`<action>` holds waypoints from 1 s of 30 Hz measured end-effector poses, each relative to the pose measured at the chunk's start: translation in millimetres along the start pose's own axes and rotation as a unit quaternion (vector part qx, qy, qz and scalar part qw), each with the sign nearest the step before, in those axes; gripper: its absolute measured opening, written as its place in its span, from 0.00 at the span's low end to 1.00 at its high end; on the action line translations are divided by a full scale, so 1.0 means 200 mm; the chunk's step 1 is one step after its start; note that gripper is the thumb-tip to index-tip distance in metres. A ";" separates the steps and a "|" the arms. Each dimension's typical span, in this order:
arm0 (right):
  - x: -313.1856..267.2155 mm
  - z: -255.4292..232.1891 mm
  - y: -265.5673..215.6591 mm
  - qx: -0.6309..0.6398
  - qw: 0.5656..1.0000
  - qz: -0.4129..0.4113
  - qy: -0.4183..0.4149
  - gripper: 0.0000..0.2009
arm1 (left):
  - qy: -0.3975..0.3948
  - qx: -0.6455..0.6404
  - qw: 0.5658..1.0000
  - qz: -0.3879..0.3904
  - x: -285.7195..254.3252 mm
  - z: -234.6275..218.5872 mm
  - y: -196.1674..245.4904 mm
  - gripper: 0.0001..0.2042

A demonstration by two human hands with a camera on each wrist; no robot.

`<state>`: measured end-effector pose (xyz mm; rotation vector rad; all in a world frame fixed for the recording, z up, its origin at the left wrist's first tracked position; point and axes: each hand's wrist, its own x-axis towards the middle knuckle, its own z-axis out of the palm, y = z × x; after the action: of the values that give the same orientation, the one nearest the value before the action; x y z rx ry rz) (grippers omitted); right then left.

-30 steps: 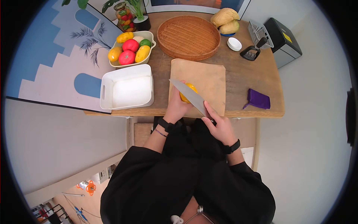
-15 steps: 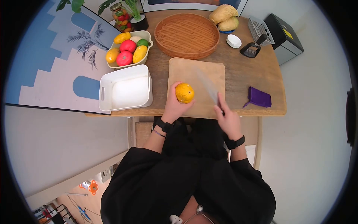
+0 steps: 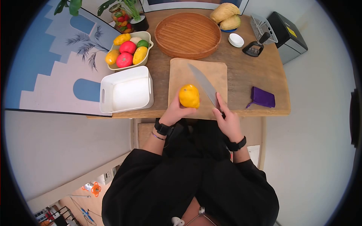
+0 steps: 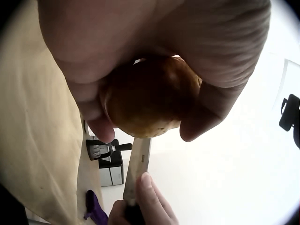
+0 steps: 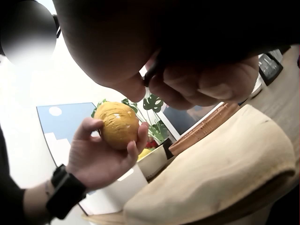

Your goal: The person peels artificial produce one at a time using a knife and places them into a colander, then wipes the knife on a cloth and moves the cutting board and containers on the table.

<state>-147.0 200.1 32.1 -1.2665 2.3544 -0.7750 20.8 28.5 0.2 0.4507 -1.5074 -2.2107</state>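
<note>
My left hand (image 3: 175,111) holds a round yellow fruit (image 3: 189,96), lemon-like with a small nub, raised over the near part of a tan cloth-like board cover (image 3: 215,71). In the right wrist view its skin looks wrinkled, and the thumb and fingers curl round its sides. My right hand (image 3: 230,124) grips the dark handle of a large kitchen knife (image 3: 203,81), with the index finger along the blade. The blade points away from me and to the left, beside the fruit. From the left wrist, the knife (image 4: 137,164) appears just beyond the fruit.
A white bin (image 3: 132,92) stands to the left, in front of a cream bowl (image 3: 149,56) of colourful fruit. Behind the board lies a round wicker tray (image 3: 187,35). A purple pouch (image 3: 263,97), a black-handled utensil (image 3: 253,49) and a white dish (image 3: 236,40) are on the right.
The knife blade has moved from over the fruit to its right. My left hand has turned the fruit, so a different side and the nub now show.
</note>
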 end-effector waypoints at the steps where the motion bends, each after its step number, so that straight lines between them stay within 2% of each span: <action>1: 0.00 0.01 0.00 0.073 0.994 -0.072 0.032 0.31 | -0.005 -0.090 0.996 -0.019 -0.01 -0.01 0.01 0.39; 2: -0.01 0.01 0.00 0.144 0.977 -0.140 0.064 0.30 | -0.003 -0.089 0.996 -0.020 -0.02 -0.03 -0.02 0.39; 4: -0.02 0.01 -0.05 0.110 0.979 -0.163 0.055 0.30 | -0.001 -0.125 0.992 -0.020 -0.01 -0.08 -0.12 0.39; 6: -0.01 0.02 -0.05 0.075 0.979 -0.183 0.049 0.30 | 0.012 -0.160 0.987 -0.031 -0.01 -0.06 -0.09 0.39; 8: 0.02 0.03 -0.02 0.027 0.998 -0.034 0.050 0.30 | 0.025 -0.193 0.980 -0.040 0.01 -0.05 -0.08 0.39; 9: 0.02 0.03 -0.02 0.028 0.998 -0.034 0.051 0.30 | 0.033 -0.161 0.986 -0.036 0.03 -0.06 -0.08 0.37; 11: 0.01 0.03 -0.01 0.115 0.986 -0.093 0.080 0.30 | 0.042 -0.127 0.990 -0.037 0.03 -0.05 -0.07 0.36; 13: -0.02 0.05 -0.01 0.123 0.983 -0.116 0.078 0.30 | 0.065 -0.221 0.973 0.019 0.03 -0.03 -0.04 0.33; 14: -0.04 0.06 -0.02 0.129 0.979 -0.142 0.074 0.30 | 0.062 -0.220 0.973 0.018 0.04 -0.03 -0.04 0.33; 18: -0.07 0.08 -0.05 0.114 0.977 -0.170 0.061 0.31 | 0.068 -0.289 0.955 -0.008 0.05 -0.11 -0.12 0.26; 20: -0.07 0.06 -0.08 0.011 0.987 -0.157 -0.012 0.33 | 0.072 -0.315 0.946 -0.020 0.05 -0.13 -0.18 0.24; 21: -0.07 0.07 -0.08 0.013 0.988 -0.157 -0.010 0.33 | 0.085 -0.304 0.949 -0.008 0.05 -0.13 -0.20 0.22; 22: -0.06 0.08 -0.07 0.032 0.981 -0.189 0.019 0.33 | 0.097 -0.292 0.951 0.005 0.04 -0.14 -0.22 0.22; 24: -0.03 0.09 -0.06 0.053 0.972 -0.222 0.048 0.34 | 0.078 -0.305 0.949 0.009 0.03 -0.15 -0.20 0.22; 26: 0.02 0.08 -0.03 0.004 0.998 -0.041 0.049 0.32 | 0.060 -0.318 0.946 0.014 0.02 -0.14 -0.16 0.22; 28: 0.04 0.05 -0.02 0.008 0.999 -0.025 0.046 0.30 | 0.119 -0.256 0.959 0.031 0.02 -0.10 -0.11 0.23; 30: 0.03 0.08 -0.01 0.135 0.964 -0.196 0.118 0.29 | 0.151 -0.263 0.952 0.033 0.03 -0.06 -0.08 0.24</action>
<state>-140.2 189.3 21.3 -1.6111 2.0896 -1.3871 18.3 20.9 -18.8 0.5200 -0.7272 -2.2484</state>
